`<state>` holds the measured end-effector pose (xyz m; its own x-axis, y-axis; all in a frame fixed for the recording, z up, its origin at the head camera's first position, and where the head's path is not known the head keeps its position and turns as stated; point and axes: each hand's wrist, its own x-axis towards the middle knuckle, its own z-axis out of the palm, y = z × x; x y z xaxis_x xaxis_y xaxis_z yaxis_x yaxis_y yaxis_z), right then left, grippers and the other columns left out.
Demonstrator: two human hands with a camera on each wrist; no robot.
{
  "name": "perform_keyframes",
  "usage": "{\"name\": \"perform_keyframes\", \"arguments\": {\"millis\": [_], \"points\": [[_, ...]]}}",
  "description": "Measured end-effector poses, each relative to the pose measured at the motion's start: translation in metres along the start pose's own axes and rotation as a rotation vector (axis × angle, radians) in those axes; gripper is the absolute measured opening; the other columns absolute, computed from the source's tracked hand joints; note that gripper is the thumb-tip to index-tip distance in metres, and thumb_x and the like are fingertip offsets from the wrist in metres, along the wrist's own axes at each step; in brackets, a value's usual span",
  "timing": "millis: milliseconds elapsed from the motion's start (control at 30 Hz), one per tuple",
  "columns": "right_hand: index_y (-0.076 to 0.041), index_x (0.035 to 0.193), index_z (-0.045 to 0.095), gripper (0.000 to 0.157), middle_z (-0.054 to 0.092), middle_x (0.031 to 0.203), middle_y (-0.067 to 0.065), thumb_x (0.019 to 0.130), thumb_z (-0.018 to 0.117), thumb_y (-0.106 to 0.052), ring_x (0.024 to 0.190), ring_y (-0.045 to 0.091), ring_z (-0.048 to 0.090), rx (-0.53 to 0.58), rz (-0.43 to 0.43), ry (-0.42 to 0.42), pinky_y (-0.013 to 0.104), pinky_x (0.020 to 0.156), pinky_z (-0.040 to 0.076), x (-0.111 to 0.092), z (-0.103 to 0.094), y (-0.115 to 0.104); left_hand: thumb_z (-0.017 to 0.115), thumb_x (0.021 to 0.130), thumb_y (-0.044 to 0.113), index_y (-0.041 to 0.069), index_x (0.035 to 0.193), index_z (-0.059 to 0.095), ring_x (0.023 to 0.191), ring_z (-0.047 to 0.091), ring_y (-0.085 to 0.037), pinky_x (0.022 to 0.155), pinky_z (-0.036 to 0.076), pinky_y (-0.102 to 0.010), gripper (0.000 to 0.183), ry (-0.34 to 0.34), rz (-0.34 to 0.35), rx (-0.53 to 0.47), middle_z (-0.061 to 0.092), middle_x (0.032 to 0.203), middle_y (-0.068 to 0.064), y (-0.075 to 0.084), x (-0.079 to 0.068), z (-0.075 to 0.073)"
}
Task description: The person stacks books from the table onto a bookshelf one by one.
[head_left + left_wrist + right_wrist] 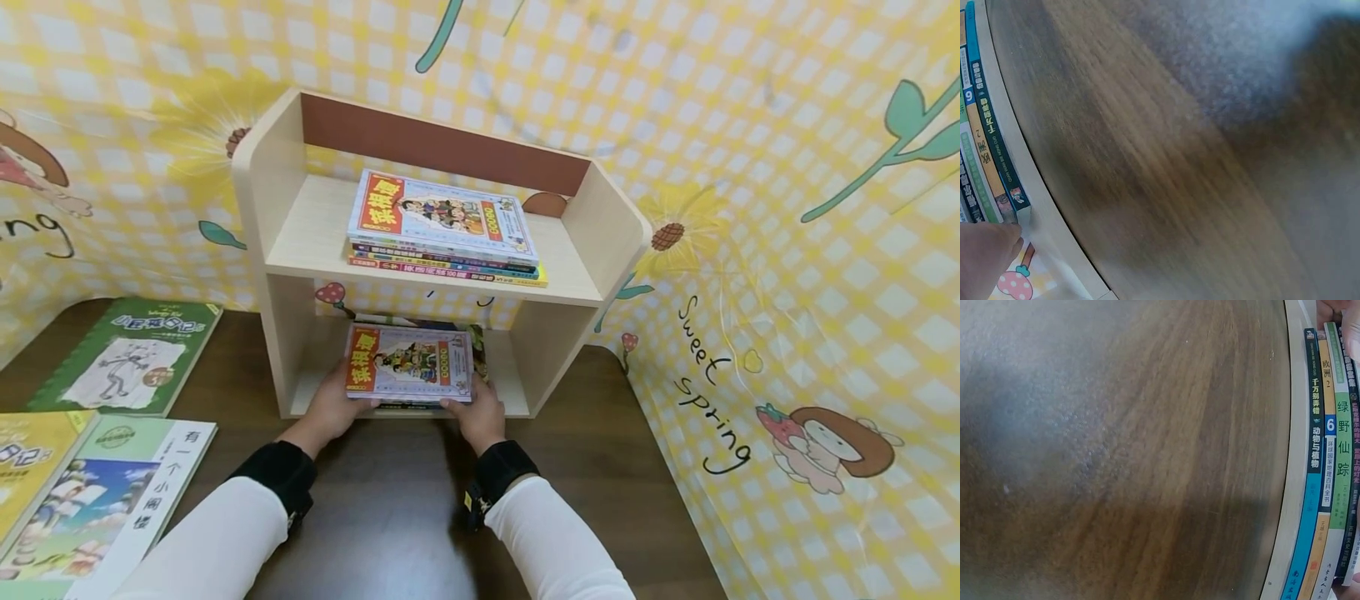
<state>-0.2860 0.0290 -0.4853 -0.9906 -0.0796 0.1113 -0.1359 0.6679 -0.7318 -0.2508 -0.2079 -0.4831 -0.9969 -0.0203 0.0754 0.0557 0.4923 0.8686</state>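
Observation:
A stack of books (408, 362) lies flat on the lower shelf (508, 367) of a small wooden bookshelf, its top cover pale blue with a red title block. My left hand (335, 408) grips the stack's left side, and my right hand (480, 414) holds its right side. Both thumbs lie along the front edge; the outer fingers are partly hidden. In the right wrist view several book spines (1343, 450) line up above the shelf edge, with the right hand (1352, 337) at their far end. The left wrist view shows the left hand (988, 256) against the spines' near end.
Another book stack (446, 221) rests on the upper shelf (307, 237). Left on the dark wooden table (375, 517) lie a green book (135, 354), a yellow book (33, 458) and a pale green-and-white book (112, 500). Checked yellow cloth (787, 250) surrounds the table.

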Motion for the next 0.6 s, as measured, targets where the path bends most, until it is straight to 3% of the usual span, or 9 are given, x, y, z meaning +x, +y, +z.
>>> {"name": "perform_keyframes", "arguments": {"millis": [100,433,600], "points": [[-0.01,0.134,0.056,0.06,0.058,0.133,0.014,0.081,0.079,-0.028,0.137,0.04,0.035,-0.008,0.001,0.015,0.054,0.106,0.035,0.0021,0.0011,0.0007,0.069,0.089,0.009,-0.005,0.149,0.019,0.134,0.033,-0.045,0.11,0.025,-0.058,0.08,-0.002,-0.018,0.028,0.032,0.146,-0.029,-0.0002,0.0026,0.0005],[-0.007,0.14,0.05,0.061,0.053,0.138,0.018,0.086,0.074,-0.024,0.137,0.042,0.033,0.066,0.001,-0.006,0.05,0.11,0.032,0.0032,0.0028,-0.0006,0.068,0.089,0.006,-0.01,0.148,0.017,0.133,0.033,-0.046,0.109,0.028,-0.056,0.08,0.031,-0.022,0.039,0.028,0.147,-0.032,-0.0001,0.0032,0.0036],[-0.008,0.142,0.047,0.064,0.047,0.142,0.021,0.087,0.072,-0.028,0.138,0.042,0.032,0.069,0.055,-0.013,0.052,0.109,0.033,0.0013,0.0051,-0.0043,0.067,0.091,0.008,-0.007,0.15,0.015,0.135,0.03,-0.045,0.111,0.026,-0.055,0.081,0.038,-0.068,0.045,0.025,0.15,-0.031,-0.0014,0.0033,0.0027]]}}
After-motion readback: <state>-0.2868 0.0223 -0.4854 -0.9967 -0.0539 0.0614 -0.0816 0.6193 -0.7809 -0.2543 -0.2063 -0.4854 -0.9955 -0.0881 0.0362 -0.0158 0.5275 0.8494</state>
